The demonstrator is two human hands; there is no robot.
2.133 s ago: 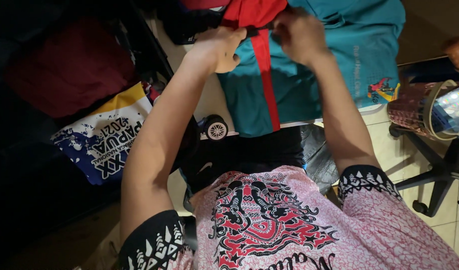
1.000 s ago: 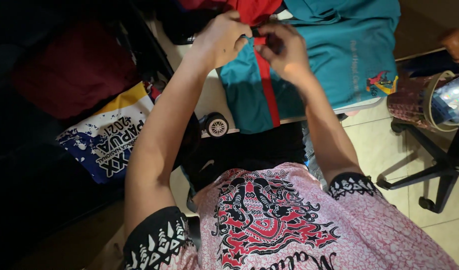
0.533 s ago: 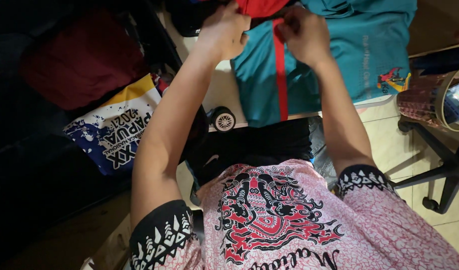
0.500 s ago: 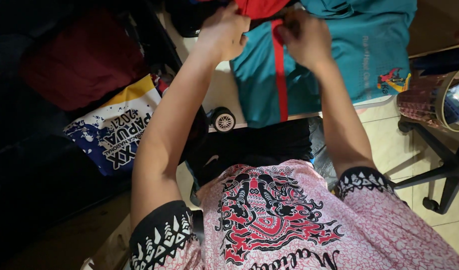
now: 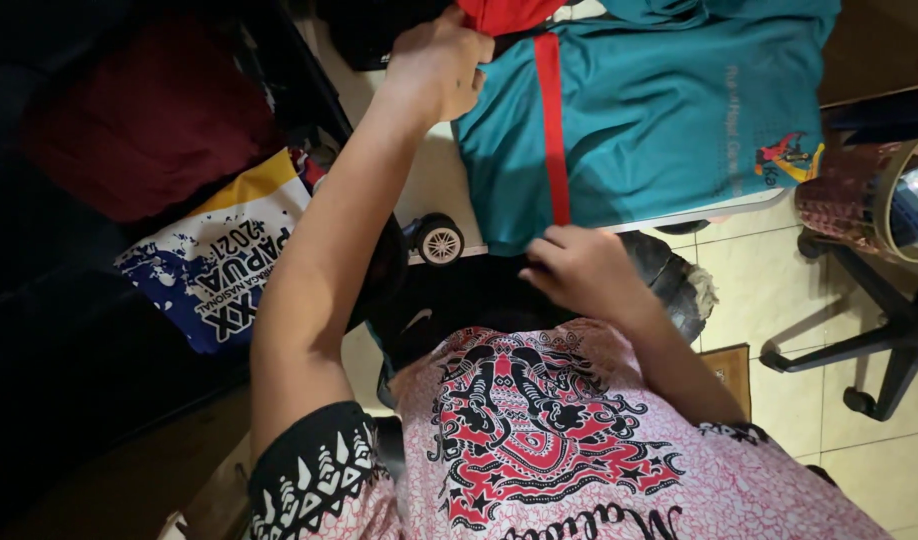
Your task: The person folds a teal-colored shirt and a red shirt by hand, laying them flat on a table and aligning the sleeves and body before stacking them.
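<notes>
A teal shirt (image 5: 669, 110) with a red stripe and a red collar part lies spread on a white surface in the head view. My left hand (image 5: 437, 62) grips the shirt's red top edge near the upper middle. Its near hem, by the lower end of the red stripe, is pinched by my right hand (image 5: 579, 268). Below both arms I see my own pink and red patterned shirt (image 5: 539, 430).
An open dark suitcase (image 5: 129, 200) at left holds a maroon garment (image 5: 139, 120) and a white, blue and yellow printed bag (image 5: 224, 265). A small wheel (image 5: 441, 240) sits by the surface edge. A swivel chair base (image 5: 879, 330) and a brown patterned basket (image 5: 859, 195) stand on the tiled floor at right.
My right hand has come down from the red collar to the shirt's near hem. My left hand stays at the collar. The view has shifted slightly.
</notes>
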